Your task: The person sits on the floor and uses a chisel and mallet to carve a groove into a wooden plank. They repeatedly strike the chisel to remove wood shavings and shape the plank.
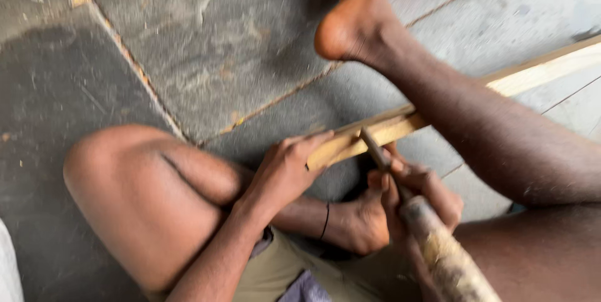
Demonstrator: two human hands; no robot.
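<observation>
wooden strip (400, 125): long pale batten lying slantwise on the stone floor (206, 39), running off toward the floor's right edge, pinned under the right leg (494, 133)
left hand (285, 170): fingers curled over the strip's near end, gripping it
right hand (416, 192): wrapped tight round a hammer's handle (441, 255) (worn, pale-blotched wood)
hammer head (374, 147): dark, right at the strip, just beside the left fingertips; blurry, so can't tell if it's touching
left knee (125, 183): bent, low on the floor's near side
</observation>
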